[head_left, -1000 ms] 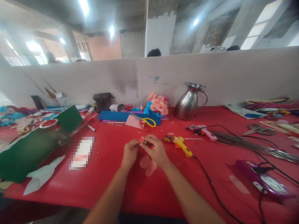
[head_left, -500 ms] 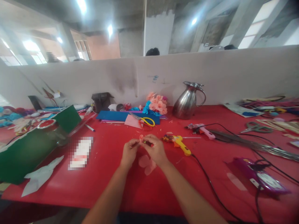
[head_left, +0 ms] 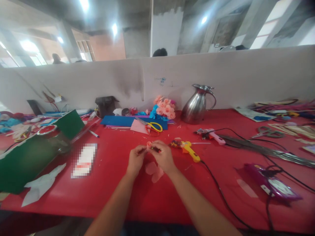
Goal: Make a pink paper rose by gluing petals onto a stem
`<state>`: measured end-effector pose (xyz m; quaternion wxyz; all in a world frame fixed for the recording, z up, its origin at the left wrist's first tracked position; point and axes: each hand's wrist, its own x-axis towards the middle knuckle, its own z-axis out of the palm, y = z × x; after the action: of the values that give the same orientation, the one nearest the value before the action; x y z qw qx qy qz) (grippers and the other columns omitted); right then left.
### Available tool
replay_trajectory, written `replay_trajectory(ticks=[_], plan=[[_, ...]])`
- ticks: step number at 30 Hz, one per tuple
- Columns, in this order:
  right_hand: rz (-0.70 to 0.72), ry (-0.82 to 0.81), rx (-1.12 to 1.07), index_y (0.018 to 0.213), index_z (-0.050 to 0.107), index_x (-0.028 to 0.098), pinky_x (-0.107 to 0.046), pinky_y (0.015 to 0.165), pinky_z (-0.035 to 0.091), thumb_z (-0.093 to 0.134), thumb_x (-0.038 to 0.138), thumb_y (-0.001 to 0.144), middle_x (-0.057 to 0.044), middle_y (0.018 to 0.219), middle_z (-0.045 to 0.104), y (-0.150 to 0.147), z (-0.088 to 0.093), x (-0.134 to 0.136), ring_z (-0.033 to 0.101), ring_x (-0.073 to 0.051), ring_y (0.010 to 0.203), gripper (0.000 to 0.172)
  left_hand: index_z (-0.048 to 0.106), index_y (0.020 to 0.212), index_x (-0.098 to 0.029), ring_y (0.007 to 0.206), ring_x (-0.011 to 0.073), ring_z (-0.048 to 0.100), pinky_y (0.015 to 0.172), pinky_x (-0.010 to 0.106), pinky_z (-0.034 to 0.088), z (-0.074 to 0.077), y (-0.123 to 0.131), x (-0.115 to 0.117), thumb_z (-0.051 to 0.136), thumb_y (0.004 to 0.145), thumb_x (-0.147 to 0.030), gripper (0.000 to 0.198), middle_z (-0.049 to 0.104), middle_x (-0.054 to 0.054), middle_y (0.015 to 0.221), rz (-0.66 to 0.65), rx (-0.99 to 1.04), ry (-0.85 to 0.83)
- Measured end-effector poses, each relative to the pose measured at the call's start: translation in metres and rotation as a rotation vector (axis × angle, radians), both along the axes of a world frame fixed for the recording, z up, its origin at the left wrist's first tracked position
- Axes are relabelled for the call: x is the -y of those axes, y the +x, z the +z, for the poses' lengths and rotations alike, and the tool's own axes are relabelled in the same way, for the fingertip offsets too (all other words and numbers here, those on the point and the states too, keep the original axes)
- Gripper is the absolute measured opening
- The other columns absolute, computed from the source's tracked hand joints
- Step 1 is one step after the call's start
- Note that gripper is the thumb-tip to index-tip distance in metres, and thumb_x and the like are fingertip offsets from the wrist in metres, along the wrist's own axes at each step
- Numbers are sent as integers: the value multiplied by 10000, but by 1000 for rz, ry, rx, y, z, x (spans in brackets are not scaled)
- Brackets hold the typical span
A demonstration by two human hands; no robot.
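Note:
A small peach paper flower [head_left: 149,144] is pinched between my two hands over the middle of the red table. My left hand [head_left: 136,159] grips it from the left with thumb and fingertips. From the other side my right hand [head_left: 162,155] holds it, fingers curled; a speck of green shows by them. Loose heart-shaped peach paper petals [head_left: 155,172] lie on the table just below my hands. A yellow glue gun [head_left: 189,150] rests right of my right hand. Beyond my hands, yellow-handled scissors [head_left: 154,127] lie on pink paper.
A bunch of peach paper flowers [head_left: 166,107] and a steel jug [head_left: 197,105] stand at the back. At right are a pink glue gun [head_left: 214,136], green-handled scissors [head_left: 268,132] and a purple power strip [head_left: 272,183] with cables. A green board [head_left: 27,160] stands left.
My hands stay together on the paper flower, with only a slight shift of the fingers. The whole view has moved a little.

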<state>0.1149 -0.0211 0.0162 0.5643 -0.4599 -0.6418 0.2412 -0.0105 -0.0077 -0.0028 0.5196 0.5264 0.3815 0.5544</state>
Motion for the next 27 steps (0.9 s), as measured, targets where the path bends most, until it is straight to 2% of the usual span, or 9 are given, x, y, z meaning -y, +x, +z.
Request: replay_trajectory(ticks=[8, 15, 20, 27], plan=[[26, 27, 15, 725, 646, 203, -257, 602, 431, 616, 234, 761, -21, 741, 588, 0, 1, 0, 544, -144, 668, 57, 695, 703, -162, 715, 151, 581, 736, 263, 429, 3, 2, 2, 664, 650, -250, 108, 680, 24, 717, -4, 19, -18], [-6, -1, -33, 733, 663, 201, -250, 575, 434, 647, 317, 737, -18, 738, 599, -1, -5, -3, 551, -139, 645, 118, 675, 685, -151, 683, 137, 567, 705, 247, 426, 6, 2, 4, 660, 657, -256, 110, 657, 17, 688, 16, 27, -39], [-25, -20, -26, 745, 679, 192, -253, 581, 443, 643, 313, 740, -27, 746, 618, -1, -2, -2, 563, -143, 647, 127, 662, 754, -146, 746, 142, 582, 777, 275, 432, 7, 1, 5, 652, 679, -264, 139, 667, 32, 764, -19, 134, -94], [-18, 2, -11, 761, 662, 185, -243, 564, 440, 598, 316, 776, -26, 728, 617, -1, 1, 2, 549, -131, 615, 147, 652, 741, -149, 717, 128, 579, 765, 268, 434, 11, 1, 7, 689, 652, -318, 195, 655, 21, 744, -56, 211, -157]])
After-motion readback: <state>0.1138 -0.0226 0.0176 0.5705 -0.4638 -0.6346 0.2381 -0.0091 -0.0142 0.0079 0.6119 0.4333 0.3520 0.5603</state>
